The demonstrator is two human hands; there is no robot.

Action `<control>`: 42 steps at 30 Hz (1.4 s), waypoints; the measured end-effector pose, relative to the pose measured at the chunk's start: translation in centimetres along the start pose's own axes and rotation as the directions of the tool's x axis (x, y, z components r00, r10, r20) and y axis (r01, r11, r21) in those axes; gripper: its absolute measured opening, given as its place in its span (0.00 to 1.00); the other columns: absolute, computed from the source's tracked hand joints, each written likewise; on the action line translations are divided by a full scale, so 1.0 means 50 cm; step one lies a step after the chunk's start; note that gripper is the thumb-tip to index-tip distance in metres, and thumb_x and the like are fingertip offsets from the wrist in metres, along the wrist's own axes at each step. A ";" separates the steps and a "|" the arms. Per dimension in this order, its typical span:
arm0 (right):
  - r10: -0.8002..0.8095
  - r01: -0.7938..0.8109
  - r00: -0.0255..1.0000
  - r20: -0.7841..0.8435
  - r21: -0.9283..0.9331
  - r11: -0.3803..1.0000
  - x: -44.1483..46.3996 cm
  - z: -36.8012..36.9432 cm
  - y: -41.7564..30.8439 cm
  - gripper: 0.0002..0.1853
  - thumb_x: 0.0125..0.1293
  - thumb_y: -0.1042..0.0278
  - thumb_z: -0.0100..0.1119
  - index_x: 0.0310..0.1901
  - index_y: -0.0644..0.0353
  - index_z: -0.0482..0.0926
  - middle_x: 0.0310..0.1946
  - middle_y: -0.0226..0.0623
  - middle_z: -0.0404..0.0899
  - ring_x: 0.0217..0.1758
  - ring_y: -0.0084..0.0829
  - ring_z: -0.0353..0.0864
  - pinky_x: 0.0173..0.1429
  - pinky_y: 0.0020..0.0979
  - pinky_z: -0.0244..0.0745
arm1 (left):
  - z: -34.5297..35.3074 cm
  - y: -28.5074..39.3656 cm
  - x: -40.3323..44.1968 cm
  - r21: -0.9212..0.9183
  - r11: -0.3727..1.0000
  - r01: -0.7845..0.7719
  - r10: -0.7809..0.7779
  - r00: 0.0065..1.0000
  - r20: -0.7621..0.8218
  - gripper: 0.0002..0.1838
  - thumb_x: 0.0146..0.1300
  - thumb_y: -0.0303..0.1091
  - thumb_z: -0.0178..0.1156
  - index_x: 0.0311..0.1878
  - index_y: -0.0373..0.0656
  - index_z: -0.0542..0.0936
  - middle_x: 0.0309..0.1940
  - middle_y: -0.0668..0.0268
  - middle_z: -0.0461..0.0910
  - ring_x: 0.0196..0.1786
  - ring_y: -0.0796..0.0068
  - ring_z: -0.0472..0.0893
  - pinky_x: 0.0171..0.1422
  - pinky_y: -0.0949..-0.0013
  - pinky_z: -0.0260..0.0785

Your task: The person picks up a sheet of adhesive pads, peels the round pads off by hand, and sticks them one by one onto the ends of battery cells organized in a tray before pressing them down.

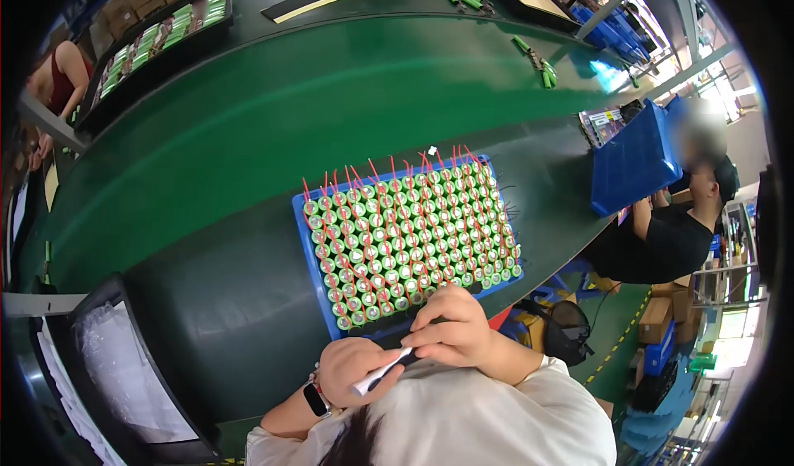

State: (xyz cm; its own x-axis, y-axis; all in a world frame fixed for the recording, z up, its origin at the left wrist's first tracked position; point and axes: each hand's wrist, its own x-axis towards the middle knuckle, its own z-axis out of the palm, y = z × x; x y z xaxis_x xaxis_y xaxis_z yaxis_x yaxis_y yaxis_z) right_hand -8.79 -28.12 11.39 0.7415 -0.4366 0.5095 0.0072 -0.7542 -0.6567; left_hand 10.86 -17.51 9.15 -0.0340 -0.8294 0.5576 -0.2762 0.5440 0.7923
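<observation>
My left hand (356, 370), with a watch on its wrist, is closed around a white marker-like tube (376, 374) with a dark patch on its side. The fingers of my right hand (452, 327) are pinched at the tube's upper end; exactly what they grip there is partly hidden. Just beyond my hands lies a blue tray (311, 255) packed with rows of upright green cylindrical battery cells (389, 263). Thin red wires (370, 167) run over the cells and stick up past the tray's far edge.
A black bin with white plastic sheets (128, 375) stands at left. Across the green worktop (273, 94) lie loose green cells (546, 73) and a black tray of cells (165, 40). At right, a seated person (674, 234) is beside a tilted blue crate (633, 160).
</observation>
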 end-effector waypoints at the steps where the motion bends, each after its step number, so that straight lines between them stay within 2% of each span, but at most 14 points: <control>1: 0.004 -0.004 1.000 -0.011 -0.040 0.999 0.005 0.000 -0.002 0.13 0.57 0.58 0.70 0.44 0.47 0.86 0.36 0.23 0.77 0.37 0.28 0.75 0.43 0.33 0.65 | 0.004 -0.003 -0.005 -0.022 0.999 0.029 -0.030 0.999 -0.033 0.16 0.49 0.22 0.70 0.43 0.40 0.80 0.24 0.64 0.79 0.21 0.66 0.79 0.25 0.68 0.69; 12: 0.009 -0.027 0.996 -0.092 -0.201 0.979 -0.022 -0.007 -0.001 0.16 0.52 0.62 0.74 0.44 0.42 0.86 0.35 0.20 0.76 0.36 0.27 0.75 0.42 0.31 0.64 | 0.020 -0.007 -0.003 0.092 0.993 0.070 -0.066 0.997 -0.040 0.11 0.50 0.23 0.70 0.38 0.39 0.81 0.23 0.61 0.80 0.21 0.64 0.79 0.26 0.67 0.69; 21: -0.041 0.008 0.986 -0.163 -0.201 0.980 -0.064 0.015 0.012 0.14 0.51 0.66 0.74 0.42 0.44 0.88 0.33 0.20 0.77 0.31 0.27 0.74 0.35 0.30 0.66 | 0.034 -0.007 -0.001 0.194 0.980 0.049 -0.036 0.997 -0.070 0.09 0.52 0.24 0.68 0.36 0.38 0.81 0.21 0.60 0.80 0.21 0.62 0.80 0.26 0.67 0.70; 23: -0.097 0.066 0.980 -0.174 -0.176 0.982 -0.068 0.018 0.010 0.15 0.50 0.70 0.71 0.41 0.45 0.86 0.33 0.22 0.77 0.31 0.27 0.75 0.34 0.30 0.66 | 0.034 -0.009 -0.002 0.224 0.974 0.039 -0.015 0.994 -0.110 0.08 0.54 0.25 0.67 0.38 0.37 0.80 0.20 0.61 0.79 0.20 0.66 0.80 0.26 0.67 0.70; 26: -0.102 0.079 0.985 -0.138 -0.158 0.984 -0.086 0.030 0.000 0.16 0.49 0.71 0.70 0.42 0.44 0.86 0.33 0.22 0.77 0.31 0.27 0.76 0.34 0.30 0.68 | 0.038 -0.016 -0.021 0.199 0.972 0.128 -0.092 0.979 -0.180 0.08 0.56 0.25 0.66 0.39 0.36 0.79 0.20 0.63 0.79 0.20 0.71 0.79 0.26 0.68 0.69; 28: -0.109 0.087 0.982 -0.155 -0.144 0.986 -0.098 0.036 0.000 0.16 0.50 0.70 0.70 0.42 0.43 0.86 0.33 0.22 0.77 0.32 0.28 0.76 0.36 0.30 0.70 | 0.037 -0.028 -0.038 0.218 0.968 0.123 -0.090 0.984 -0.156 0.07 0.58 0.25 0.65 0.39 0.36 0.79 0.22 0.64 0.79 0.20 0.76 0.79 0.26 0.73 0.69; 30: -0.104 0.106 0.977 -0.184 0.001 0.994 -0.109 0.034 -0.004 0.14 0.53 0.69 0.70 0.43 0.45 0.88 0.34 0.23 0.77 0.32 0.28 0.76 0.35 0.31 0.70 | 0.037 -0.031 -0.047 0.263 0.946 0.188 -0.141 0.972 -0.189 0.06 0.61 0.25 0.63 0.40 0.35 0.78 0.23 0.65 0.79 0.21 0.79 0.78 0.26 0.76 0.69; 32: -0.099 0.099 0.974 -0.202 -0.009 0.995 -0.119 0.013 -0.017 0.13 0.56 0.69 0.70 0.44 0.46 0.87 0.33 0.24 0.77 0.31 0.29 0.76 0.35 0.31 0.71 | 0.042 -0.011 -0.033 0.122 0.941 0.316 -0.291 0.938 -0.188 0.07 0.65 0.28 0.62 0.41 0.35 0.76 0.27 0.65 0.78 0.22 0.83 0.77 0.25 0.78 0.68; 34: -0.049 0.055 0.974 -0.221 0.019 0.998 -0.130 -0.008 -0.027 0.16 0.58 0.69 0.70 0.50 0.48 0.85 0.34 0.27 0.78 0.33 0.31 0.77 0.37 0.33 0.72 | 0.053 0.025 -0.011 -0.055 0.873 0.485 -0.479 0.829 -0.288 0.07 0.66 0.30 0.62 0.41 0.36 0.76 0.29 0.66 0.77 0.22 0.84 0.76 0.25 0.80 0.69; 35: -0.059 0.059 0.967 -0.249 -0.007 0.998 -0.137 -0.019 -0.029 0.16 0.58 0.69 0.70 0.50 0.48 0.85 0.34 0.27 0.78 0.33 0.31 0.77 0.37 0.33 0.72 | 0.053 0.030 -0.003 -0.110 0.865 0.490 -0.496 0.800 -0.338 0.07 0.67 0.31 0.61 0.41 0.37 0.76 0.30 0.67 0.77 0.22 0.84 0.76 0.23 0.81 0.69; 37: -0.006 0.007 0.961 -0.275 0.005 1.000 -0.155 -0.035 -0.029 0.21 0.60 0.70 0.69 0.56 0.49 0.81 0.34 0.31 0.79 0.35 0.35 0.77 0.39 0.35 0.73 | 0.038 0.017 0.002 -0.106 0.886 0.451 -0.445 0.764 -0.467 0.06 0.66 0.29 0.59 0.41 0.37 0.77 0.32 0.65 0.76 0.22 0.83 0.75 0.19 0.81 0.69; 38: 0.027 -0.018 0.951 -0.308 0.033 0.999 -0.162 -0.044 -0.033 0.25 0.60 0.73 0.67 0.61 0.50 0.77 0.34 0.33 0.79 0.37 0.37 0.78 0.41 0.37 0.74 | 0.017 0.022 0.011 -0.093 0.892 0.442 -0.435 0.785 -0.441 0.06 0.67 0.30 0.59 0.41 0.36 0.76 0.33 0.64 0.77 0.23 0.83 0.75 0.19 0.82 0.68; 40: 0.089 -0.048 0.925 -0.369 0.118 0.992 -0.174 -0.069 -0.044 0.27 0.60 0.76 0.64 0.63 0.51 0.75 0.35 0.32 0.79 0.37 0.35 0.78 0.41 0.36 0.75 | 0.010 0.035 0.052 -0.025 0.936 0.352 -0.297 0.747 -0.595 0.07 0.70 0.30 0.56 0.43 0.35 0.76 0.35 0.63 0.78 0.20 0.84 0.73 0.22 0.84 0.65; 42: 0.126 -0.077 0.913 -0.388 0.138 0.987 -0.197 -0.083 -0.048 0.28 0.60 0.76 0.63 0.64 0.51 0.74 0.35 0.31 0.79 0.37 0.35 0.78 0.41 0.35 0.75 | -0.013 0.046 0.089 -0.113 0.966 0.231 -0.249 0.735 -0.631 0.09 0.74 0.31 0.53 0.48 0.34 0.76 0.33 0.66 0.76 0.23 0.87 0.68 0.26 0.82 0.61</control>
State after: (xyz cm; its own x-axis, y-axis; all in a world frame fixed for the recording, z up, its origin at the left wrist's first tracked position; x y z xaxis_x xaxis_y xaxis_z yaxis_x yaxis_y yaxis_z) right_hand -18.87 -24.05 10.24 0.4171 -0.6839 0.5985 0.0425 -0.6432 -0.7645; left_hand 10.72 -19.88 13.62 0.6500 -0.6645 0.3687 -0.1663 0.3490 0.9223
